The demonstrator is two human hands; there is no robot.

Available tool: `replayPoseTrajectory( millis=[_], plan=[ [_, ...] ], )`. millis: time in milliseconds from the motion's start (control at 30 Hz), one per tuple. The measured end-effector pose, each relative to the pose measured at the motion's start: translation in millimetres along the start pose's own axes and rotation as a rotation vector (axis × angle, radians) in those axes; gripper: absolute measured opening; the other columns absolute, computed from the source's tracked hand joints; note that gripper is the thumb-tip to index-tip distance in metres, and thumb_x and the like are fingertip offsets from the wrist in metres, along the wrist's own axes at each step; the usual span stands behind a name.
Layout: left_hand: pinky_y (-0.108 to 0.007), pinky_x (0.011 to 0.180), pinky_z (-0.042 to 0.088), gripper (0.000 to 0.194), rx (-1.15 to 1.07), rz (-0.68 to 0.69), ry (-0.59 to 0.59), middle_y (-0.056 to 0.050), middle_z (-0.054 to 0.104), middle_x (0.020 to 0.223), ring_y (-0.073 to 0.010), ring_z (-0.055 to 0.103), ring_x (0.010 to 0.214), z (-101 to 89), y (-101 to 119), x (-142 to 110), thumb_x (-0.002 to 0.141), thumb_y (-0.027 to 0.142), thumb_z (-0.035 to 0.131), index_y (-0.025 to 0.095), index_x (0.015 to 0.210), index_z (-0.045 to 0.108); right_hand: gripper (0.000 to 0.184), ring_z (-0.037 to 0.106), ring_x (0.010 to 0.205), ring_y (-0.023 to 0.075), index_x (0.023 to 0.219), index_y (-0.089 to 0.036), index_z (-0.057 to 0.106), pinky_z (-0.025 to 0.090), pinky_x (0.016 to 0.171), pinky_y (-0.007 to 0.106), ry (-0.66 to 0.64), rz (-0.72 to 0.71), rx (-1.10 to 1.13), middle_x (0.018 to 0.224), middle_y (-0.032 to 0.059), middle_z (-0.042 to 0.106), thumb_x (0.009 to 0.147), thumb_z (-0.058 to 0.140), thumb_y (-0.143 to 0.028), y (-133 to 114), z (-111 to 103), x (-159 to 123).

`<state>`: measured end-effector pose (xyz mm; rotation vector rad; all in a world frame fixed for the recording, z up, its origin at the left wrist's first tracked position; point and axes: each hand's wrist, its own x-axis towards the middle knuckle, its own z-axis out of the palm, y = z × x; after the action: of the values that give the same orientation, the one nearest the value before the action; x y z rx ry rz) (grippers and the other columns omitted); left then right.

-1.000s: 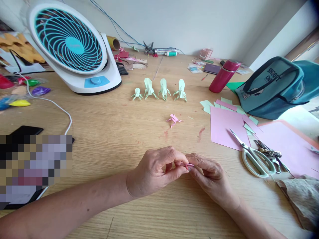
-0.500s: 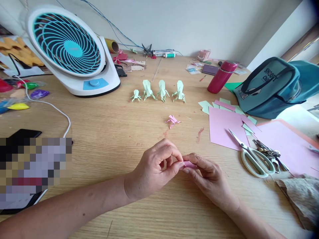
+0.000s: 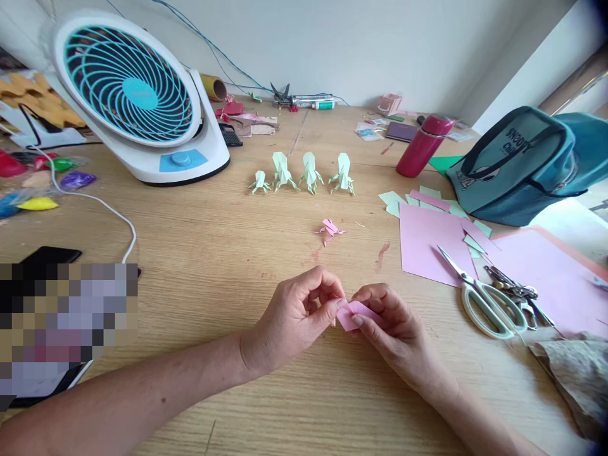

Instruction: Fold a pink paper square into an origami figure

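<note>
Between my hands, just above the table, is a small folded piece of pink paper [image 3: 350,316]. My left hand [image 3: 299,323] pinches its left corner between thumb and fingers. The right side is gripped by my right hand [image 3: 396,332], with the thumb on the near face and the fingers behind, which hide part of the paper. Beyond my hands a pink origami figure with thin legs [image 3: 330,230] lies on the table. Farther back several pale green origami figures stand in a row, among them a small one [image 3: 259,182] and a taller one [image 3: 342,172].
To the right lie a pink sheet [image 3: 427,244], scissors [image 3: 494,310], a bunch of keys [image 3: 515,294] and a crumpled cloth [image 3: 570,373]. A magenta flask [image 3: 424,147] and a teal bag [image 3: 517,164] stand behind. On the left are a fan [image 3: 137,95] and a white cable [image 3: 111,212].
The pink paper has turned so that more of its face shows between my hands. My left fingers have shifted slightly left, and my right fingers are more curled and raised.
</note>
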<state>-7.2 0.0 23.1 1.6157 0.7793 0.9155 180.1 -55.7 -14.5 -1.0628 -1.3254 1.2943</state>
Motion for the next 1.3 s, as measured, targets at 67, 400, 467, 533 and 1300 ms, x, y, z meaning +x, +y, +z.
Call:
replayPoseTrajectory(
  millis=[67,400,467,533,1300],
  plan=[
    [-0.015,0.059,0.049,0.009,-0.032,0.001,-0.026,0.003,0.060,0.068,-0.0055,0.059,0.060,-0.8,1,-1,0.091,0.016,0.058,0.014,0.082,0.058,0.011,0.057,0.079,0.0111,0.105,-0.026,0.058,0.049,0.070,0.022,-0.004,0.035,0.078,0.090,-0.0007,0.061,0.097,0.064,-0.031,1,-1,1],
    [-0.010,0.040,0.044,0.005,-0.272,-0.138,-0.145,0.002,0.060,0.072,-0.0068,0.057,0.059,-3.1,-4,3,0.091,0.019,0.061,0.015,0.093,0.063,0.013,0.058,0.068,0.0084,0.100,-0.025,0.061,0.049,0.060,0.017,-0.120,0.135,0.291,0.079,-0.0018,0.066,0.094,0.068,-0.034,-7,-5,9],
    [-0.010,0.041,0.047,0.007,-0.288,-0.138,-0.175,0.002,0.059,0.071,-0.0072,0.057,0.061,-3.6,-2,3,0.090,0.017,0.060,0.014,0.092,0.066,0.013,0.058,0.067,0.0079,0.101,-0.024,0.062,0.049,0.060,0.017,-0.142,0.142,0.313,0.080,-0.0016,0.067,0.094,0.068,-0.033,-6,-7,9],
    [-0.010,0.042,0.048,0.008,-0.304,-0.138,-0.191,0.001,0.060,0.073,-0.0074,0.058,0.062,-4.3,-1,4,0.089,0.016,0.061,0.013,0.090,0.068,0.012,0.060,0.067,0.0073,0.102,-0.024,0.063,0.049,0.059,0.016,-0.164,0.157,0.334,0.082,-0.0008,0.069,0.094,0.068,-0.032,-5,-9,8],
    [-0.013,0.048,0.052,0.018,-0.214,0.069,-0.350,-0.001,0.050,0.087,-0.0045,0.054,0.063,-10.7,1,0,0.095,0.014,0.055,0.015,0.100,0.073,0.017,0.063,0.063,0.0066,0.097,-0.021,0.066,0.049,0.054,0.013,-0.244,0.251,0.448,0.077,-0.0017,0.069,0.088,0.076,-0.032,-4,-11,9]
  ],
)
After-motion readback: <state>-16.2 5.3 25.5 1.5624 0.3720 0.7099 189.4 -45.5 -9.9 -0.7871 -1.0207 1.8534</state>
